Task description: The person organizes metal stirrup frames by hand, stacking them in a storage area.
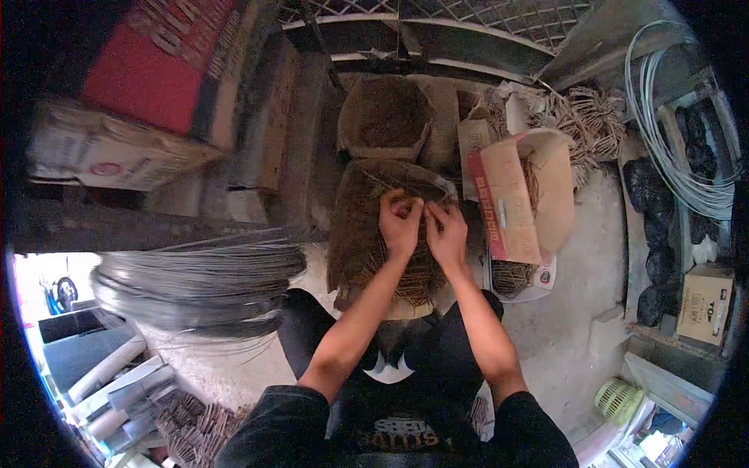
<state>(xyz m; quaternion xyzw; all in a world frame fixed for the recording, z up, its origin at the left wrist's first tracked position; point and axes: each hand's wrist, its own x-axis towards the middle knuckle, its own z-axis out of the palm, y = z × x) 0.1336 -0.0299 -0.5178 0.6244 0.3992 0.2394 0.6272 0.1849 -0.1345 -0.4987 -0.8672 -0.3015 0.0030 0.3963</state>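
Observation:
My left hand [400,225] and my right hand [446,232] are close together, fingers curled in a pinch with the tips nearly meeting. Whatever lies between the fingertips is too small and dim to make out. Both hands are over an open sack-like brown container [347,226] in front of my knees. Thin brown sticks or rusty wire pieces [402,281] lie in its near part, below my wrists. Behind it stands an open brown box [386,117] with a dark inside.
On the right is an open cardboard carton [507,203], with bundled brown pieces [585,117] behind it. A large wire coil [199,288] sits at left, below stacked boxes [156,78]. Pale wire loops [663,140] hang at far right. A yellow-green basket [618,399] lies lower right.

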